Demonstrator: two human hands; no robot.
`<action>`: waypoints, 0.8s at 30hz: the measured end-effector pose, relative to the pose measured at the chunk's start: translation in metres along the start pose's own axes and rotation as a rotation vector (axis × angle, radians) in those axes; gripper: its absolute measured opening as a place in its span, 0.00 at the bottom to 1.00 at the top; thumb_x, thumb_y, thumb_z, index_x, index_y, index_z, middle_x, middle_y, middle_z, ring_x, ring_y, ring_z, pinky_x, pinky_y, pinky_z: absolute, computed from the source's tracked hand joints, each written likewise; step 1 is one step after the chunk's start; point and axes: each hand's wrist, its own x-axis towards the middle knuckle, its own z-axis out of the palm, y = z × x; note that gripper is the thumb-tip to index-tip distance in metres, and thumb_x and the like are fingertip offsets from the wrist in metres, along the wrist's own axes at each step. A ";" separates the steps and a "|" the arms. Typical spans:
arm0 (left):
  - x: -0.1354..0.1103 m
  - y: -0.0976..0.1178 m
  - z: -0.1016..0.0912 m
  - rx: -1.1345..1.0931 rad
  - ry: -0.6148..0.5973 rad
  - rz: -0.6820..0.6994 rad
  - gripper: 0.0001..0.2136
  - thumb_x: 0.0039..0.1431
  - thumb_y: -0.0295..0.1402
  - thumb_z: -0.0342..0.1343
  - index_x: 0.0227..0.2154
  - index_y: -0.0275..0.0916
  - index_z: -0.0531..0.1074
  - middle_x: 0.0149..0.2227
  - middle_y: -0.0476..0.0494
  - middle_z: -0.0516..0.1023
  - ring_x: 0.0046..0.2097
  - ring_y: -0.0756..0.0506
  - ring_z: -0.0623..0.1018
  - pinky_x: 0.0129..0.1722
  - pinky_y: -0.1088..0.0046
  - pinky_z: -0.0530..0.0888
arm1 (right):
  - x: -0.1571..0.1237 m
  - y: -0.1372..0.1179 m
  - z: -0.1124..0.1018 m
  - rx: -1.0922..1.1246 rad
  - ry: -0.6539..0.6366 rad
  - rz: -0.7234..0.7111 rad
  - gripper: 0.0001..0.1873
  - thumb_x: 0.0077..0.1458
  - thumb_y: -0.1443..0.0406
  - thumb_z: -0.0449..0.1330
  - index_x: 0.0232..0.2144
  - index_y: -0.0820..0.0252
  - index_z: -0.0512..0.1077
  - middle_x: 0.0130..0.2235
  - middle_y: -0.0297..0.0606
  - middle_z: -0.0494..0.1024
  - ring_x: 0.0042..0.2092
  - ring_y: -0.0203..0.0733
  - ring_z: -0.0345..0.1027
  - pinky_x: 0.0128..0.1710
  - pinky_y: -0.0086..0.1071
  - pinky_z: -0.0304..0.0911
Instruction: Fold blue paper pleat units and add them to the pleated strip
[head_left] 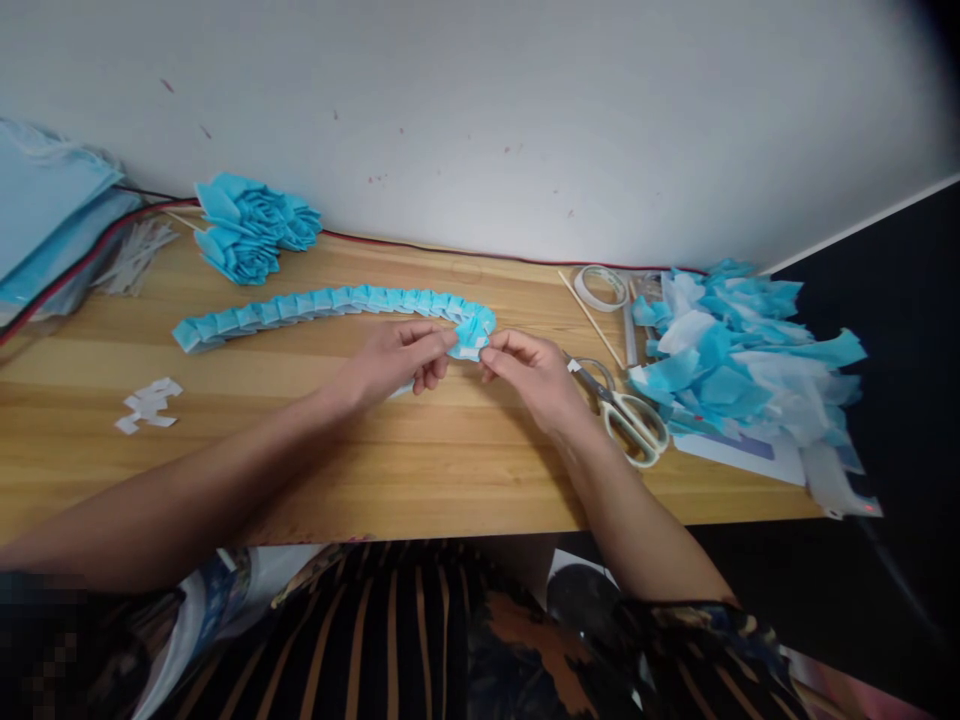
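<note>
A long strip of folded blue paper pieces (315, 305) lies curved across the wooden table (420, 460). Its right end (474, 332) is lifted between both hands. My left hand (401, 360) pinches that end from the left with thumb and fingers closed. My right hand (525, 370) pinches it from the right, fingers curled, where a small white bit shows under the blue paper.
Blue paper flowers (251, 228) sit at the back left beside a blue stack (45, 215). White scraps (148, 403) lie at the left. Scissors (626, 410), a tape roll (601, 286), a thin stick (590, 320) and a heap of blue and white paper squares (742, 360) are on the right.
</note>
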 end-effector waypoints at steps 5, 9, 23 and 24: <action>0.001 -0.001 -0.001 0.098 -0.002 0.009 0.12 0.56 0.33 0.60 0.20 0.40 0.68 0.20 0.51 0.71 0.22 0.53 0.69 0.23 0.78 0.67 | -0.001 -0.001 0.003 0.007 -0.033 0.013 0.12 0.55 0.56 0.64 0.25 0.57 0.71 0.26 0.30 0.71 0.31 0.35 0.62 0.34 0.33 0.58; 0.001 -0.001 -0.003 0.118 -0.028 0.036 0.12 0.57 0.33 0.59 0.19 0.40 0.69 0.19 0.51 0.71 0.22 0.53 0.69 0.23 0.78 0.67 | -0.002 -0.003 0.004 -0.002 -0.031 0.014 0.13 0.55 0.56 0.64 0.25 0.57 0.71 0.26 0.29 0.71 0.31 0.35 0.62 0.34 0.32 0.57; -0.011 0.006 0.005 0.257 0.273 0.347 0.07 0.60 0.35 0.57 0.28 0.40 0.72 0.23 0.52 0.70 0.26 0.52 0.68 0.26 0.75 0.65 | -0.001 -0.004 0.005 0.042 0.096 0.032 0.12 0.54 0.57 0.63 0.25 0.56 0.71 0.25 0.28 0.70 0.29 0.34 0.61 0.33 0.31 0.57; -0.014 0.006 0.007 0.317 0.256 0.386 0.08 0.60 0.35 0.57 0.26 0.40 0.71 0.24 0.52 0.70 0.27 0.52 0.68 0.27 0.75 0.66 | -0.001 -0.005 0.006 0.033 0.099 0.032 0.12 0.54 0.56 0.63 0.25 0.56 0.71 0.25 0.29 0.70 0.29 0.34 0.61 0.32 0.31 0.57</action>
